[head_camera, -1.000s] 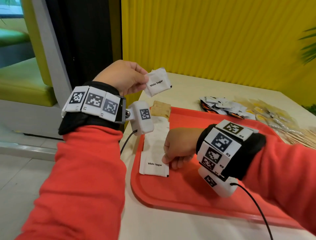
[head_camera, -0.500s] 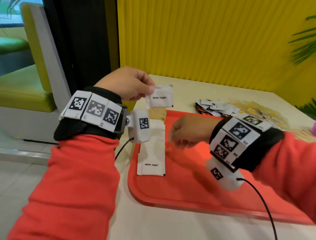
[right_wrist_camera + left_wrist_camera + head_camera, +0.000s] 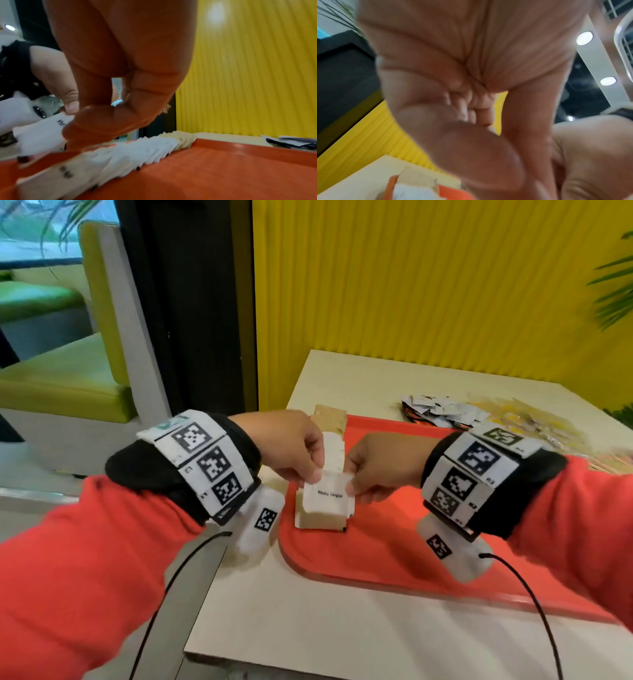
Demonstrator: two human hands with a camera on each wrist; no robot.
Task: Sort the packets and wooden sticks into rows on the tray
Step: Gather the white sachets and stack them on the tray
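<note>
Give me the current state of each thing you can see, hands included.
Left hand: pinches the white sugar packet.
Right hand: pinches the same packet's other side.
White sugar packet: held above the row's near end.
Packet row: overlapped along the tray's left edge.
Red tray: mostly bare.
Loose packets: unsorted pile on the table.

The white packet (image 3: 327, 495) held above the near end of the row of packets (image 3: 331, 455) on the red tray (image 3: 383, 549) read "White Sugar" in small black letters. In the right wrist view the dark print on the nearest packet in the row (image 3: 66, 172) was blurred, perhaps the same words. The wristband tags (image 3: 476, 460) bore small codes too blurred to read.
</note>
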